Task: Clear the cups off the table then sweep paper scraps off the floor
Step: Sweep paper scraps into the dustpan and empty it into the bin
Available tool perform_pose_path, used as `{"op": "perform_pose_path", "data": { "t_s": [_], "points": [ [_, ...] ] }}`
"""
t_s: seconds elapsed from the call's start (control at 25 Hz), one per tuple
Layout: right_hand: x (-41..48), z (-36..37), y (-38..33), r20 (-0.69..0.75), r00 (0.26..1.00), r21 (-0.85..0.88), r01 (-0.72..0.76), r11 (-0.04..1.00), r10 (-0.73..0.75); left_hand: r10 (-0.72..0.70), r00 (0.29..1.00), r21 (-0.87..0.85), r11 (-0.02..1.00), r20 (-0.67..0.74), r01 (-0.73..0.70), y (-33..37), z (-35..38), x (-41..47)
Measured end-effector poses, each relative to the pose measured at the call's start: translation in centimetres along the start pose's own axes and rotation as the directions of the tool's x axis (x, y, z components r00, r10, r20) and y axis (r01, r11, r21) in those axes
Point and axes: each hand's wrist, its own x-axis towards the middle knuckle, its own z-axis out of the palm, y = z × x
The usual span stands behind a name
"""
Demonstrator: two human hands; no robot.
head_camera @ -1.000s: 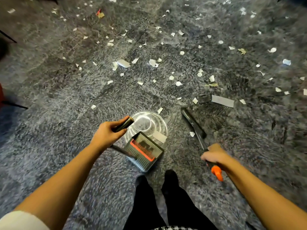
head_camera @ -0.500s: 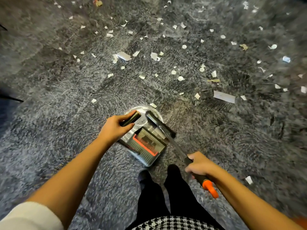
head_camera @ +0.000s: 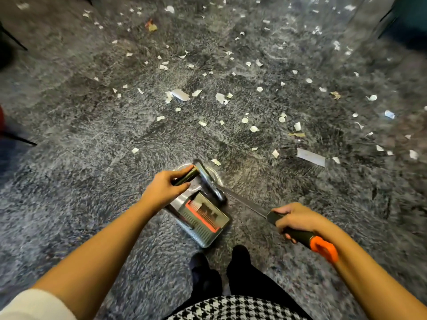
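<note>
A grey dustpan [head_camera: 203, 218] with an orange comb strip stands on the carpet just ahead of my feet. My left hand [head_camera: 165, 189] grips the dark handle [head_camera: 186, 177] of the dustpan. My right hand [head_camera: 294, 219] grips the broom handle [head_camera: 305, 236], which ends in an orange cap. The broom head [head_camera: 209, 181] lies over the dustpan's mouth, blurred. Several white paper scraps [head_camera: 310, 157] lie scattered over the carpet farther out, the nearest one [head_camera: 216, 162] just beyond the pan.
The grey carpet [head_camera: 80, 204] fills the view. My black shoes [head_camera: 219, 264] stand just behind the dustpan. Dark chair legs [head_camera: 16, 42] show at the far left edge and a dark object [head_camera: 406, 21] at the top right corner.
My right hand has drawn the broom from the right in toward the dustpan, and its head now sits over the pan's mouth. My left hand keeps hold of the dustpan handle.
</note>
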Motion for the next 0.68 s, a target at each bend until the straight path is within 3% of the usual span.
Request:
{"op": "perform_pose_path", "data": {
  "t_s": [0.32,0.68],
  "points": [
    [6.5,-2.7,-7.6,-0.113,0.983,-0.265,0.11,0.958,-0.144,-0.161,0.951,-0.184,0.976,-0.265,0.114,-3.7,-4.0,-3.1],
    [14.5,0.5,-14.0,-0.044,0.988,-0.449,0.115,0.886,-0.151,-0.326,0.824,-0.221,0.943,-0.463,0.248,-5.4,-5.8,-2.6]
  ]
}}
